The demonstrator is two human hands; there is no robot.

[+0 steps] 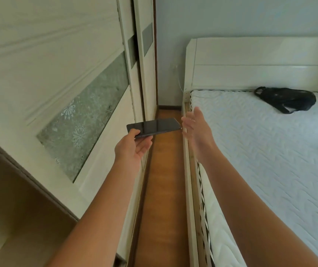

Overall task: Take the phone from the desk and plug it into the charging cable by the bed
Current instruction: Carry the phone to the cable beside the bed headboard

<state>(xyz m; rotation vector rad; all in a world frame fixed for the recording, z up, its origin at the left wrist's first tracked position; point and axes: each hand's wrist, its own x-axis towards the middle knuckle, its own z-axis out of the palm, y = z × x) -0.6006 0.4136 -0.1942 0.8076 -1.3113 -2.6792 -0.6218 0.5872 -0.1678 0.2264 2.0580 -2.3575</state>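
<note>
A dark phone lies flat, screen up, in my left hand, which grips its near end over the narrow floor strip. My right hand is open, fingers spread, just right of the phone's far end, above the bed's side rail. A thin white charging cable hangs from the wall by the headboard's left edge, well beyond both hands. Where its plug end lies is hidden.
A white wardrobe with frosted floral panels stands on the left. The bed with a bare quilted mattress fills the right; a black bag lies near the headboard. A narrow wooden floor aisle runs between them.
</note>
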